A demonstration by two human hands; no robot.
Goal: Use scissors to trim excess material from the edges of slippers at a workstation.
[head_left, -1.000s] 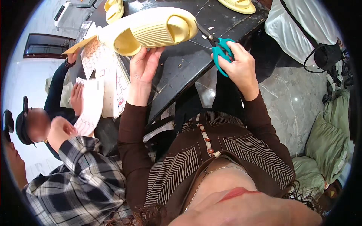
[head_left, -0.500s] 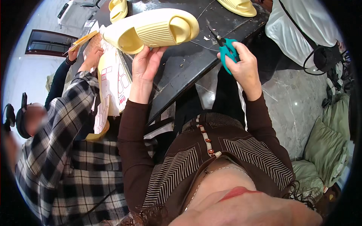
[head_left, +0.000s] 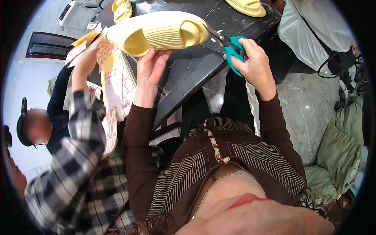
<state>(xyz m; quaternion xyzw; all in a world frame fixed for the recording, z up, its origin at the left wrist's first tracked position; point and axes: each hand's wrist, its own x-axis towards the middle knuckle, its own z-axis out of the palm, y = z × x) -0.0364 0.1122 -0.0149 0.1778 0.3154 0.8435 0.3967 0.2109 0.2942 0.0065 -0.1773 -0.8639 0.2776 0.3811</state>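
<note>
My left hand grips a pale yellow slide slipper by its near edge, tilted up above the black table. The slipper has a ribbed strap and a wide foot opening. In my right hand is a pair of scissors with teal handles and dark blades. The handles are spread and the blade tips reach the toe end of the slipper. Whether they touch it, I cannot tell. Small pale scraps lie on the table near the blades.
The black table holds one yellow slipper at far left and another at far right. To the left, a person in a plaid sleeve handles printed sheets; another person sits beyond. White fabric hangs at right near green cushions.
My right hand has turned the scissors leftward, bringing their blades to the slipper's toe, and their handles are spread wider. The plaid-sleeved arm has moved across the sheets.
</note>
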